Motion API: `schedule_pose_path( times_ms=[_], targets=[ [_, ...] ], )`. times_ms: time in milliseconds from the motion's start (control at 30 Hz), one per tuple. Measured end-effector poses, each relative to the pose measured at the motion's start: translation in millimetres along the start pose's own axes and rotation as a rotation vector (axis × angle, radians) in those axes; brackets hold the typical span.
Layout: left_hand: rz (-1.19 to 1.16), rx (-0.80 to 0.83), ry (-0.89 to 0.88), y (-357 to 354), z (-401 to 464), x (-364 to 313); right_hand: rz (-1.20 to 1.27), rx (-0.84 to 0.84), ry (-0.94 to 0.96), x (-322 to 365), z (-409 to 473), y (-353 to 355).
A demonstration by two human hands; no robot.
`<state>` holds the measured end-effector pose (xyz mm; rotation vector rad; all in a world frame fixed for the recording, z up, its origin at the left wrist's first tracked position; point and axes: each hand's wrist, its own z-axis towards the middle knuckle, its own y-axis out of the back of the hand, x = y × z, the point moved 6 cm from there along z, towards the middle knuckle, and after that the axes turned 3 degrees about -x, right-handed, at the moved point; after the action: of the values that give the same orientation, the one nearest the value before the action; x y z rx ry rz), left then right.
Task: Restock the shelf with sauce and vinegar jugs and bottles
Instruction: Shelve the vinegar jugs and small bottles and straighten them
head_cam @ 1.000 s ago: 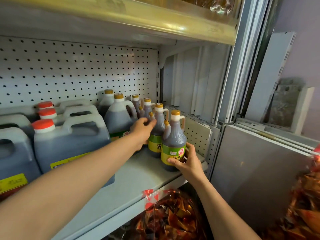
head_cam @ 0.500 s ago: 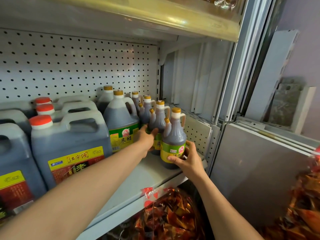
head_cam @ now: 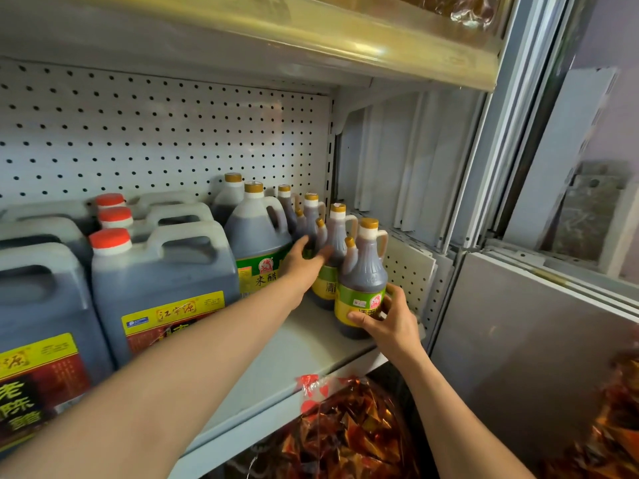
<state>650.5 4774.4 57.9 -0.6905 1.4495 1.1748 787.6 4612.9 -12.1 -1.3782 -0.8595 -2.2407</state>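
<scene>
A row of dark vinegar bottles with gold caps and green labels runs back along the right end of the white shelf (head_cam: 304, 350). My right hand (head_cam: 389, 318) grips the base of the front bottle (head_cam: 363, 271), which stands upright near the shelf's front edge. My left hand (head_cam: 302, 262) reaches in with fingers spread against the second bottle (head_cam: 333, 243) just behind it. A round green-labelled jug (head_cam: 256, 240) stands left of these bottles. Large square jugs with red caps (head_cam: 162, 274) fill the shelf's left side.
A white pegboard (head_cam: 166, 140) backs the shelf, and another shelf (head_cam: 311, 39) hangs close overhead. A loose pegboard panel (head_cam: 408, 271) leans at the right end. Shiny red snack bags (head_cam: 349, 430) lie below. Grey metal panels (head_cam: 525, 340) stand to the right.
My left hand slid down from the bottle necks to the second bottle's body. My right hand stayed on the front bottle. The camera has tilted, showing more of the jug labels.
</scene>
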Motion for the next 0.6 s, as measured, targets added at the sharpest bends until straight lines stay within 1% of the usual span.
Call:
schedule_pose_path(
  times_ms=[100,167,233,333,500,600],
  targets=[
    [-0.006,0.099,0.002,-2.7,4.8,-11.8,-0.021,-0.016,-0.001,0.6,-0.5,1.4],
    [0.024,0.162,0.033,-7.6,6.9,-16.1,-0.033,-0.024,0.001,1.2,-0.7,2.4],
    [0.071,0.183,0.061,-11.6,8.8,-16.4,-0.035,-0.025,0.001,0.9,-0.9,3.2],
    [0.087,0.124,0.071,-12.9,11.8,-16.3,-0.036,-0.030,-0.002,-1.2,-0.1,6.5],
    [0.096,0.025,0.041,-16.9,12.0,-18.7,-0.082,-0.024,-0.009,-3.9,5.6,15.2],
    [0.087,-0.034,0.012,-21.6,10.5,-19.1,-0.067,-0.001,-0.025,-4.5,11.1,19.0]
  ],
)
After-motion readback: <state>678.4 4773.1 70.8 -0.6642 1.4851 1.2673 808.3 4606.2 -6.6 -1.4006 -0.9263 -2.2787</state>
